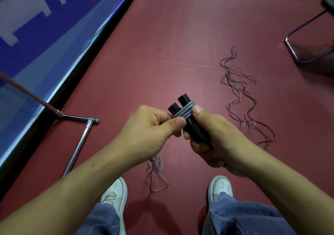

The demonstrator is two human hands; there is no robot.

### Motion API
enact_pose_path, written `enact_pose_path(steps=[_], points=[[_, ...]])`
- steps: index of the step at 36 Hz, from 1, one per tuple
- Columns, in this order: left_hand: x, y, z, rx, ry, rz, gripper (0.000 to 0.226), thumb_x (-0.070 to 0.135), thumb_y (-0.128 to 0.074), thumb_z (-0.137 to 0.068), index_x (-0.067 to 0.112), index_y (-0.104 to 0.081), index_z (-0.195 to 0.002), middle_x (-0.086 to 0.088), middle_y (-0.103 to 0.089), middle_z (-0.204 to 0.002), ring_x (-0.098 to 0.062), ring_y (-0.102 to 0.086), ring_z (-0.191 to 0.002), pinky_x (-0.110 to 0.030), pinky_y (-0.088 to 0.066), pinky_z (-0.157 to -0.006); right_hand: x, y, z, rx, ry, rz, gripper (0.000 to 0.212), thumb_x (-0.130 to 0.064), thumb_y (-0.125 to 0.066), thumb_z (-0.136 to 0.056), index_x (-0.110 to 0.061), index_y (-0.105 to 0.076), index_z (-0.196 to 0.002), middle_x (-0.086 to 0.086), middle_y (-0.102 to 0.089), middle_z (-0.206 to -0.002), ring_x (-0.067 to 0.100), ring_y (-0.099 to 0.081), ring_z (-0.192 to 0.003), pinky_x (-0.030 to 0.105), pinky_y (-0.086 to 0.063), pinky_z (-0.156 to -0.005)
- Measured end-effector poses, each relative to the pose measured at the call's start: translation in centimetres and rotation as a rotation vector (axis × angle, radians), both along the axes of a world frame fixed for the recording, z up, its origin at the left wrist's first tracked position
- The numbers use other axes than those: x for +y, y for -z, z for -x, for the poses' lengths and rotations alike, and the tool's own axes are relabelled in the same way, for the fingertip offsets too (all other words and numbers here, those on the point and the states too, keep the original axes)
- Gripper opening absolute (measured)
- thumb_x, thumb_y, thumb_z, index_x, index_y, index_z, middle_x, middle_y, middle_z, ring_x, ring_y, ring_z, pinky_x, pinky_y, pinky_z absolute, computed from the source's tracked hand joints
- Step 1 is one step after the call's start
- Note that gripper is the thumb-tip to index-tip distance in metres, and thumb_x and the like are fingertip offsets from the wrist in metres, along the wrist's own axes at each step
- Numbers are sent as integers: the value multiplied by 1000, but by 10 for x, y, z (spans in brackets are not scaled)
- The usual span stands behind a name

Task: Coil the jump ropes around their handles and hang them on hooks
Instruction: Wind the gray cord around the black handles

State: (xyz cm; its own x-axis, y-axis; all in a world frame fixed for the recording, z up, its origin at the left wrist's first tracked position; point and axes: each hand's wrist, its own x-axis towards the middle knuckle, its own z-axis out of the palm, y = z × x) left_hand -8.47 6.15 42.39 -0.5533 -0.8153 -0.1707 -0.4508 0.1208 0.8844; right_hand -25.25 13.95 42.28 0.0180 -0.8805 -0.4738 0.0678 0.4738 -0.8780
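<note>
Left fingers [178, 124] and right fingers [197, 110] clench the rope-wound handles [181, 103]; loose ropes [242, 99] sprawl nearby.

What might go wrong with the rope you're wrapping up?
1. The grey rope wound round the black handles stays tight only because the left hand pinches it and the right hand grips the handles. If a thumb slips, the coils may spring loose.
2. The slack rope lying between the white shoes looks knotted, so it might snag or trip a foot.
3. The tangled rope farther right could also catch a shoe.
</note>
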Motion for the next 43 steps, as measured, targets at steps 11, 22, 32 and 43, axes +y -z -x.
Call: enact_pose_path(steps=[11, 22, 32, 43], points=[[-1, 1, 4, 22, 16, 42, 43, 50, -67, -90, 17, -68, -62, -22, -57, -62, -17, -47, -55, -37, -37, -53, -3, -6, -4, 275, 45, 153, 60, -63, -37, -93, -9, -57, -77, 6, -40, -51, 14, -26, -39, 18, -22, -40], [4, 5, 3, 79, 10, 84, 50, 46, -60, -98, 17, -63, -57, -8, -44, -51, -11, -39, -48, -22, -31, -47, -4, -3, -12, 222, 106, 43, 70, -77, -33, -88, -14, -58, -73, 7, -36, -51, 14, -24, -39, 19, -18, -44], [2, 5, 1, 44, 66, 109, 45, 56, -50, -86, 21, -65, -62, -12, -51, -56, -11, -44, -52, -23, -33, -50, -2, -2, -6, -27, 36, -101, 66, -72, -23, -95, -18, -54, -74, 4, -28, -56, 13, -14, -44, 16, -14, -43], [9, -2, 0, 56, 98, 111, 32, 21, -56, -101, 26, -67, -71, 29, -58, -53, 11, -56, -58, -5, -38, -59, -3, 2, -10, 47, 56, -40, 72, -82, -24, -88, -21, -56, -65, 9, -36, -60, 13, -21, -45, 17, -20, -46]])
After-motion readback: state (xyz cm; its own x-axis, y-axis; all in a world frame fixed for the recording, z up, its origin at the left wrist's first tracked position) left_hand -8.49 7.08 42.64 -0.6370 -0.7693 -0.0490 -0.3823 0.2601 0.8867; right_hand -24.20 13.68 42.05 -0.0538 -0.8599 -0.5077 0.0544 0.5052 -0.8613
